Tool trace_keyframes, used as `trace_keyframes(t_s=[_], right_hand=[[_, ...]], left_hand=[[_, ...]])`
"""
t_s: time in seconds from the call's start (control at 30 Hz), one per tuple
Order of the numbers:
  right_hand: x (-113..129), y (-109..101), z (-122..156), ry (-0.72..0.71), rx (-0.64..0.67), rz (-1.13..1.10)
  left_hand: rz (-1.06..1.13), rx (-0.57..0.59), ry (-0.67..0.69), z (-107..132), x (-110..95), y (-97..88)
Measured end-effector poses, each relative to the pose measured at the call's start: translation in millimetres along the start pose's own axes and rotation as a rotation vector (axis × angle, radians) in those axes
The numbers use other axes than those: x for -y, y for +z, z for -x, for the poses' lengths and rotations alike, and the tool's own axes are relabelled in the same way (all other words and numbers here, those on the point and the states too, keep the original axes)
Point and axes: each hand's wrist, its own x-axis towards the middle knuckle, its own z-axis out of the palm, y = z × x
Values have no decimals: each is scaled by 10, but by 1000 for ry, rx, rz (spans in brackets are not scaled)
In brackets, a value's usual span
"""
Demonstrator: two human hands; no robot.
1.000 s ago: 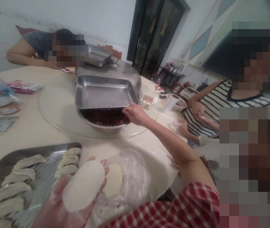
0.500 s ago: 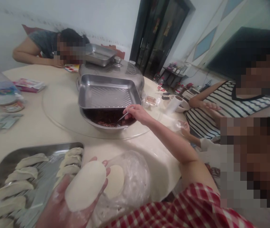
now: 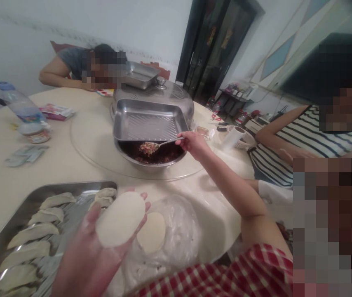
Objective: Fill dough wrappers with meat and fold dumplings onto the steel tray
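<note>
A pale oval dumpling wrapper (image 3: 120, 219) lies across the palm of my left hand (image 3: 97, 251), whose fingers support it from beneath and curl a little at its far edge. My right hand (image 3: 193, 144) grips a metal spoon (image 3: 167, 142) by its handle. Minced filling (image 3: 149, 148) is heaped on the spoon's bowl, just above the dark contents of a round metal basin (image 3: 151, 168). To the left, a steel tray (image 3: 71, 186) carries several folded dumplings (image 3: 34, 235). Another wrapper (image 3: 151, 233) rests on a clear plastic bag (image 3: 182, 231) beside my left hand.
An upturned-edge steel pan (image 3: 151, 121) leans over the basin's back, before a large lidded pot (image 3: 163, 93). A bottle (image 3: 21, 103) and a tub (image 3: 34, 133) stand left. A plastic roll (image 3: 234, 138) lies right. People sit across the table and to my right.
My right hand has lifted the spoon out of the basin's contents, and its bowl now bears filling. The left hand still supports the wrapper. The view has shifted slightly.
</note>
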Motion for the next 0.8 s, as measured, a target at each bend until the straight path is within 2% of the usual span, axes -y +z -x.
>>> trace_keyframes(t_s=[0.07, 0.13, 0.23, 0.4, 0.53, 0.7, 0.8], right_hand=[[58, -26, 84, -24, -6, -16], [93, -47, 231, -77, 13, -35], [82, -68, 545, -201, 76, -4], [20, -60, 1102, -440, 243, 213], [50, -3, 1420, -630, 339, 447], [91, 95, 1712, -1112, 415, 773], [29, 126, 1889, -1355, 457, 921]], left_hand=[[-38, -58, 82, -8, -47, 219], [-67, -44, 111, -14, -67, 409], [-65, -45, 92, -8, -34, 545], [-113, 9, 90, 25, 128, 450], [-95, 25, 48, 77, 267, 362], [-8, 89, -19, 141, 362, 308], [49, 123, -39, 160, 355, 281]])
